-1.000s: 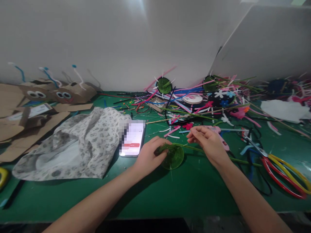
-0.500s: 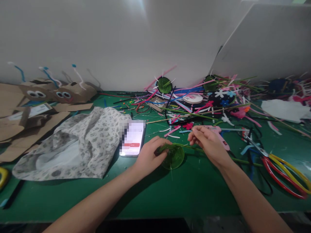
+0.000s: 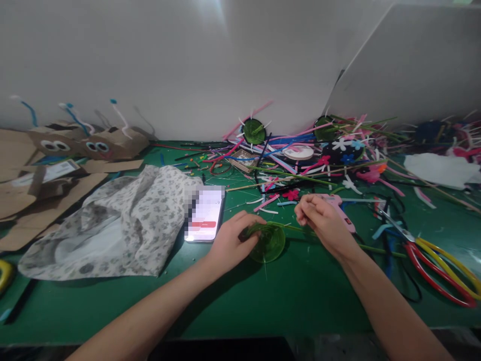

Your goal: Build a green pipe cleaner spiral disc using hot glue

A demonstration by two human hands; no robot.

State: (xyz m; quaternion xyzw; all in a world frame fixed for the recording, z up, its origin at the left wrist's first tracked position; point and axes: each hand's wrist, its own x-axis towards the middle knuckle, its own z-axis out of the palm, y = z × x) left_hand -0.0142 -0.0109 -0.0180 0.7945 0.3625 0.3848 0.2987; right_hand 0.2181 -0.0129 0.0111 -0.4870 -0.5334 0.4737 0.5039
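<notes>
My left hand (image 3: 235, 236) is closed on the left edge of a flat, round green disc (image 3: 272, 246), thumb on the near side and fingers over the far side. A thin green stem (image 3: 296, 228) runs from the disc's top to the right. Above that stem, my right hand (image 3: 322, 216) is raised with its fingers curled and pinched; whatever they hold, if anything, is too small to make out. Just behind the right hand lies a pink glue gun (image 3: 344, 216), partly covered by it. A fine pale thread hangs below the disc.
Scissors with red and yellow handles (image 3: 438, 265) lie at the right. A lit phone (image 3: 206, 215) and a patterned cloth (image 3: 150, 200) are on the left, before cardboard figures with eyes (image 3: 116, 143). Coloured pipe cleaners (image 3: 278, 145) and felt flowers (image 3: 291, 194) heap along the wall.
My right hand has drawn slightly to the right, its fingers a little more curled. The left hand and the green disc stay in place.
</notes>
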